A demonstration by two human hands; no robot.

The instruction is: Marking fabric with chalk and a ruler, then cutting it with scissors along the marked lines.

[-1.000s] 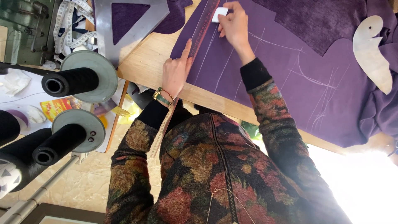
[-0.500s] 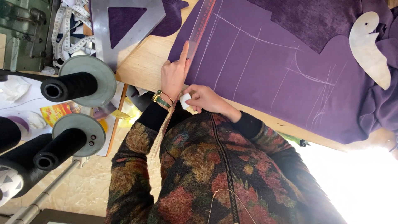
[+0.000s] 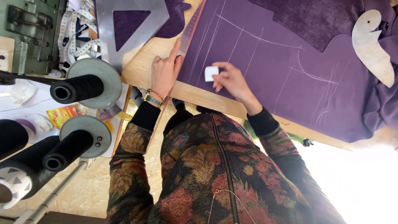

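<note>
- Wooden table (image 3: pixel 195 93), pale edge.
- Tiled floor (image 3: pixel 89 186), beige.
- Green sewing machine (image 3: pixel 29 37).
- Black thread cones (image 3: pixel 76 88) on stand.
- Glaring light, lower right.

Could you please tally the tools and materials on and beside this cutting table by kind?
Black thread cones: 4, e.g.
Purple fabric pieces: 2, e.g.
Straight rulers: 1, under the left hand
Metal set squares: 1
Tailor's chalk: 1, in the right hand
Curved templates: 1
Measuring tapes: 1
Total: 11
</note>
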